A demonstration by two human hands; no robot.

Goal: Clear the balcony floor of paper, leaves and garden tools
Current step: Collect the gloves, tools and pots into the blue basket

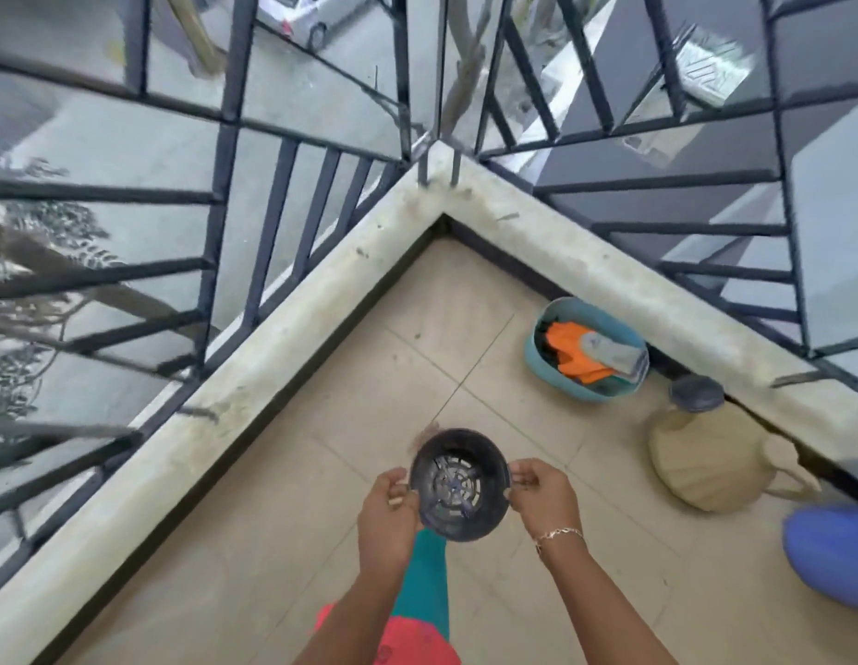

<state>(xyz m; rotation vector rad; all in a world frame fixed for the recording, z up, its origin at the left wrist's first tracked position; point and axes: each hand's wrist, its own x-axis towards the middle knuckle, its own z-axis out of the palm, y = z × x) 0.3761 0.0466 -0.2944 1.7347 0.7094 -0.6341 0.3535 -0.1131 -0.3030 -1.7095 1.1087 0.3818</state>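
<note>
I hold a small black plastic plant pot [458, 484] above the tiled balcony floor [465, 338]; its slotted bottom shows inside. My left hand [388, 513] grips its left rim and my right hand [544, 496] pinches its right rim. A small brownish bit, perhaps a dry leaf [429, 430], lies on the tiles just beyond the pot. A teal tub [542, 362] by the right kerb holds orange and grey garden gloves [592, 352].
A beige watering can [715, 460] with a dark cap stands near the right kerb. A blue container [835, 554] sits at the right edge. A concrete kerb [292, 328] with black metal railing [223, 151] encloses the corner; the street lies far below.
</note>
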